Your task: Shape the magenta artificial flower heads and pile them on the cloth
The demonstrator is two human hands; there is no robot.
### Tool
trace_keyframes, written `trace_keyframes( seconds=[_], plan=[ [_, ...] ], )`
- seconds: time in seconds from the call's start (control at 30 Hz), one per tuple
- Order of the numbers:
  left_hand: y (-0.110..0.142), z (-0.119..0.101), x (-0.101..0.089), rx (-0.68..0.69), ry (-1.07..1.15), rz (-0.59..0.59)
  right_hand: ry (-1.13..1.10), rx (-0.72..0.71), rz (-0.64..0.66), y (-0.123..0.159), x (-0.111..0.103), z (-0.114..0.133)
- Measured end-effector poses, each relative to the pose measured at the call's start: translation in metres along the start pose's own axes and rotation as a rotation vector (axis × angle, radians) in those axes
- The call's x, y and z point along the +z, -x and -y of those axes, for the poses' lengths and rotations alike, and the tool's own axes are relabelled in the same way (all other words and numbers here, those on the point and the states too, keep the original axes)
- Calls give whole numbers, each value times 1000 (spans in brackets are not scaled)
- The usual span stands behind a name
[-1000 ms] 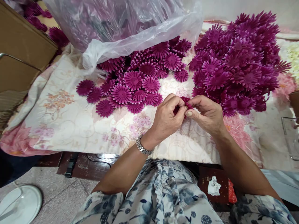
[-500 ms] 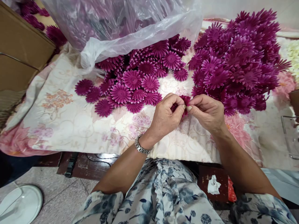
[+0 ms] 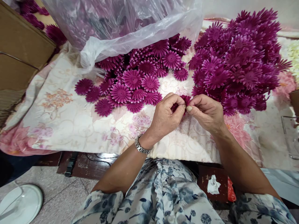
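Note:
My left hand (image 3: 168, 112) and my right hand (image 3: 206, 112) meet fingertip to fingertip above the cloth. Both are closed in a pinch on a small purple artificial flower (image 3: 185, 99), mostly hidden behind the fingers. A watch (image 3: 142, 145) circles my left wrist. Beyond my left hand, loose purple flower heads (image 3: 133, 80) lie spread at the mouth of a clear plastic bag (image 3: 130, 37). Just past my right hand rises a tall heap of purple flowers (image 3: 235, 62), its petals overlapping.
A floral cloth (image 3: 77, 130) covers the table. On the left stands a cardboard box (image 3: 23, 40), with more purple flowers (image 3: 56, 34) behind it. A wire frame (image 3: 283, 133) sits at the right edge. Below are a crumpled white tissue (image 3: 213, 185) and a round white base (image 3: 25, 205).
Almost nothing differs. My fingertips have shifted very slightly around the flower, and less of it shows between them; the heaps and the bag stay where they were.

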State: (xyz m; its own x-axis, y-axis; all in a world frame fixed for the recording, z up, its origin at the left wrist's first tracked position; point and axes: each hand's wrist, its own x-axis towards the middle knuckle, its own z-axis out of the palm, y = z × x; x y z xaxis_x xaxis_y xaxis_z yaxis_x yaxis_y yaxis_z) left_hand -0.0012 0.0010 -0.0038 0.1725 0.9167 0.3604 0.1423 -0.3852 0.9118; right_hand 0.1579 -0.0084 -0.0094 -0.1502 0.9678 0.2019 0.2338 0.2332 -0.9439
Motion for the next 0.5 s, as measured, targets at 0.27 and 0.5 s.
trace_keyframes(
  seconds=[0.27,0.5],
  plan=[
    [3,2,1,101,-110,8,34,21,40,-1,-2,2],
    [2,0,1,54,-78,22,-75,49,67,-2,-4,-1]
  ],
)
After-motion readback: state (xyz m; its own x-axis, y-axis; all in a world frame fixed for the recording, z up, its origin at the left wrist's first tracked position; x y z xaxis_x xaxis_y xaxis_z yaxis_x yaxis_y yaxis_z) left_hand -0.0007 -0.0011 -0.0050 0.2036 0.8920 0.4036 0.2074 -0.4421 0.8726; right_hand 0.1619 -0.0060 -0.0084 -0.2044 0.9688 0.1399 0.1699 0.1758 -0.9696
